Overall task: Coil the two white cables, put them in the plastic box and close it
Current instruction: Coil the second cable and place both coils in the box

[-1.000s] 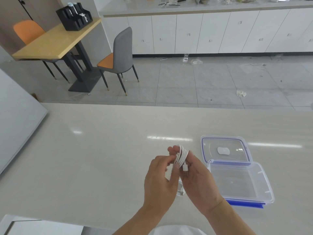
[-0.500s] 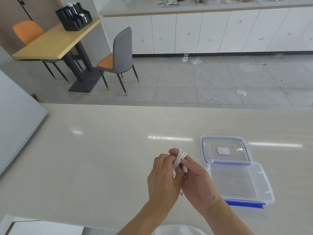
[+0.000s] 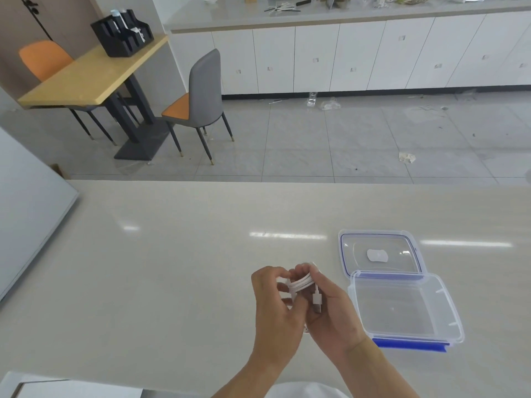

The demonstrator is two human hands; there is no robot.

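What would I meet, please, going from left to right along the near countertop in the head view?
left hand → coiled white cable → right hand → open plastic box

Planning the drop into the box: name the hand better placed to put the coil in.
Right hand: it grips the coiled white cable and sits beside the open plastic box, likely nearer than the left hand.

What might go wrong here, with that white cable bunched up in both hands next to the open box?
1. The white cable is held only by fingertips of the left hand and right hand; its plug end hangs free, so the loops may spring open.
2. The plastic box looks empty, so neither cable is stored yet.
3. Its lid lies apart; a bulky coil might stop it closing.
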